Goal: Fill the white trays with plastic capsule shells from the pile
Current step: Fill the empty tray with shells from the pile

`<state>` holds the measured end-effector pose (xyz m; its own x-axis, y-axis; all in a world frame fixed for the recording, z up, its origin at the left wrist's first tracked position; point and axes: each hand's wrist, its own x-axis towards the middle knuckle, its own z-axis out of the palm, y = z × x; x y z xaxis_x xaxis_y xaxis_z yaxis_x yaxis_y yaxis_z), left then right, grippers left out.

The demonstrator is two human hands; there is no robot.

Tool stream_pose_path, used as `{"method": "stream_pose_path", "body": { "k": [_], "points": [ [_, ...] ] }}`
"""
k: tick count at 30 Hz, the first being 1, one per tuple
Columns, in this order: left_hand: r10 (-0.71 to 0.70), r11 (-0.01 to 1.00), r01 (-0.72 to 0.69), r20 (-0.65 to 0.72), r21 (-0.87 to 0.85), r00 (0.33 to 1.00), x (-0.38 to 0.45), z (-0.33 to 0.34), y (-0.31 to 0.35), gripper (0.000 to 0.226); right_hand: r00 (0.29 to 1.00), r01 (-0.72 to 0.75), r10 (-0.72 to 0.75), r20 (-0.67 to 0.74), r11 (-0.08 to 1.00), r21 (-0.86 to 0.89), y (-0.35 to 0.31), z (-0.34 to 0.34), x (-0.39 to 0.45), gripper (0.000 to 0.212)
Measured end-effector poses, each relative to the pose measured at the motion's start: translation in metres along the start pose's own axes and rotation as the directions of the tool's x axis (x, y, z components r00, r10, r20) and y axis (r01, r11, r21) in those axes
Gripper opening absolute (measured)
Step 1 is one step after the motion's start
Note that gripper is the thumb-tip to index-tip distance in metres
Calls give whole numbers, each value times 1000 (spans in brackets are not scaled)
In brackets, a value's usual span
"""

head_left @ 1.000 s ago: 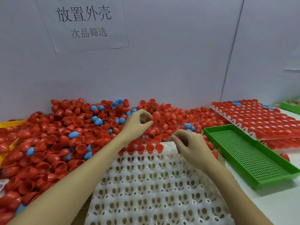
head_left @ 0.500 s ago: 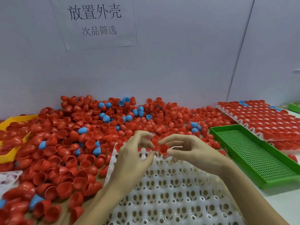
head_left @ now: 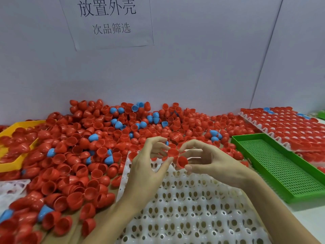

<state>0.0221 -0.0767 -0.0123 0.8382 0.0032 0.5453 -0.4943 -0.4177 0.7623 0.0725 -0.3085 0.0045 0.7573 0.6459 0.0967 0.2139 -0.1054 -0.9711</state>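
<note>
A big pile of red capsule shells (head_left: pixel 88 138) with a few blue ones mixed in covers the table up to the back wall. A white tray (head_left: pixel 193 208) with many holes lies in front of me; a few red shells sit in its far row. Both hands meet over the tray's far edge. My right hand (head_left: pixel 214 161) pinches a red shell (head_left: pixel 182 162) between thumb and fingers. My left hand (head_left: pixel 149 164) touches another red shell (head_left: pixel 173 153) with its fingertips, just above the first one.
A green perforated tray (head_left: pixel 281 166) lies at the right, beside a white tray filled with red shells (head_left: pixel 290 127). A yellow tray (head_left: pixel 17 162) is half buried at the left. A paper sign (head_left: pixel 107 20) hangs on the wall.
Both hands came back from the pile to the tray's far edge and met there, each with a red shell. The view shifted left.
</note>
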Motion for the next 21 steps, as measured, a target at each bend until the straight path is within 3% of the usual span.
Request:
{"method": "stream_pose_path", "body": {
  "k": [3,7,9,11,13,18,21],
  "points": [
    [-2,1000,2,-13,1,1000,-1,0,1,41,1000,-9,10,22,1000,-7,0,0,0,50],
    [-3,1000,3,-4,28,1000,-1,1,0,38,1000,-19,20,21,997,-72,-3,-1,0,40],
    [14,997,-14,8,73,1000,-2,2,-1,36,987,27,-47,-151,991,-134,-1,-3,1,35],
    [42,990,-47,46,134,998,-4,2,-2,28,907,32,-137,-398,965,-260,3,-9,2,33],
    [74,973,-97,115,211,991,-5,2,-2,20,840,-44,-170,-516,925,-378,10,-15,2,33],
    [105,916,-218,326,335,940,-8,6,-5,10,869,-183,-135,-476,807,-562,23,-17,4,30],
    [114,891,-263,379,369,918,-9,8,-7,12,865,-244,-128,-485,738,-630,26,-16,7,33]
  ]
}}
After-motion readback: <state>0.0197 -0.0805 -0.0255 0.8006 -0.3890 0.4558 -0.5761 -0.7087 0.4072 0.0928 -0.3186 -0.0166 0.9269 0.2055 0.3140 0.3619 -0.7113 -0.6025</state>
